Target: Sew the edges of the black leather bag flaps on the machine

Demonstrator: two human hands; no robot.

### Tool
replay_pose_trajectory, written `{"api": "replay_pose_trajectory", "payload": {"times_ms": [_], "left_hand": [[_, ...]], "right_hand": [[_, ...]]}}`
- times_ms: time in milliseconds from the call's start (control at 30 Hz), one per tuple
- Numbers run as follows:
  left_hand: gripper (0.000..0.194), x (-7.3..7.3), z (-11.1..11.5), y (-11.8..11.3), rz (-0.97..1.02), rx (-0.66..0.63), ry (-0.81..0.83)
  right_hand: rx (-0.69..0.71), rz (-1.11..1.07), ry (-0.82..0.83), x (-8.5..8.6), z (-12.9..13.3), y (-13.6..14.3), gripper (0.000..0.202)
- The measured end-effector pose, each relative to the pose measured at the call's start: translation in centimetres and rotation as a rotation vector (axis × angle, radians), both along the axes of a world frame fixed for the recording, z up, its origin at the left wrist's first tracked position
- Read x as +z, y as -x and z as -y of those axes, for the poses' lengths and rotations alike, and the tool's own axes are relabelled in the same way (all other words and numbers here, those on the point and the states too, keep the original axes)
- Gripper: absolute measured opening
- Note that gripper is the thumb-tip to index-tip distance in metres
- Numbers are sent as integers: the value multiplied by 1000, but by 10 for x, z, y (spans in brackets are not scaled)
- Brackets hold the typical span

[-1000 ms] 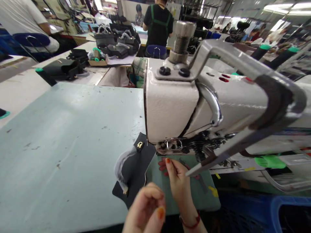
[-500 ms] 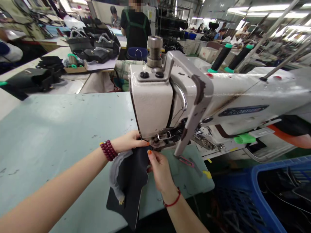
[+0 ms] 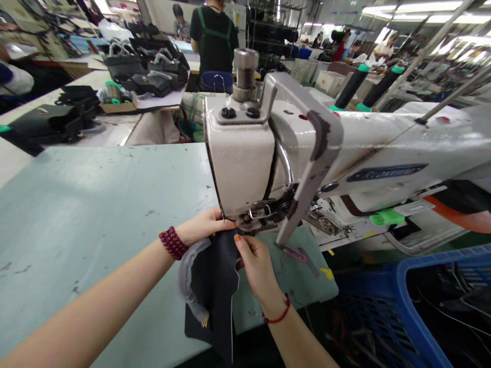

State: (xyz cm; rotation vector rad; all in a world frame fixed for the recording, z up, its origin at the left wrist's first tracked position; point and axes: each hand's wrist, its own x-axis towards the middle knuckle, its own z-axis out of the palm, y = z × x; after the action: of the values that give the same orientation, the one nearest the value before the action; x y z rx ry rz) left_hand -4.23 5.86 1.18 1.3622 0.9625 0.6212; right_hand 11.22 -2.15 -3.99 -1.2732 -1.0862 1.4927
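The black panel lies under the machine head, seemingly light, bendy, best held by its flat edges. The right hand pinches one edge; the left hand touches it, grip unclear. The panel overhangs the table's front edge; room opens leftward.

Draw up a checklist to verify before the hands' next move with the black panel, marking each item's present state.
- Left hand at the panel beside the machine head: ok
- Right hand pinching the panel's edge: ok
- Wrapped handle out from under the head: ok
- Pink tool apart from the panel: ok
- Panel wholly on the table: not ok, near end overhangs
- Needle clear of fingertips: cannot tell, hidden
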Motion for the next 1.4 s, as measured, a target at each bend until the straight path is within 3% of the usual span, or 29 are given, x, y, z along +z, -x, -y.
{"api": "replay_pose_trajectory", "payload": {"times_ms": [167, 400, 500, 733, 1067, 1400], "left_hand": [[25, -7, -3, 2, 47, -81, 72], [23, -8, -5, 4, 65, -61, 65], [28, -10, 3, 2, 92, -14, 45], [34, -23, 35, -10, 118, 252, 71], [24, -27, 34, -11, 192, 236, 199], [21, -31, 38, -15, 206, 280, 189]], "right_hand": [[47, -60, 2, -1, -2, -6, 45], [95, -54, -7, 2, -4, -8, 44], [105, -53, 22, 5, -6, -14, 44], [217, -120, 183, 12, -19, -35, 45], [382, 58, 69, 34, -11, -53, 35], [294, 66, 90, 27, -1, -49, 35]]}}
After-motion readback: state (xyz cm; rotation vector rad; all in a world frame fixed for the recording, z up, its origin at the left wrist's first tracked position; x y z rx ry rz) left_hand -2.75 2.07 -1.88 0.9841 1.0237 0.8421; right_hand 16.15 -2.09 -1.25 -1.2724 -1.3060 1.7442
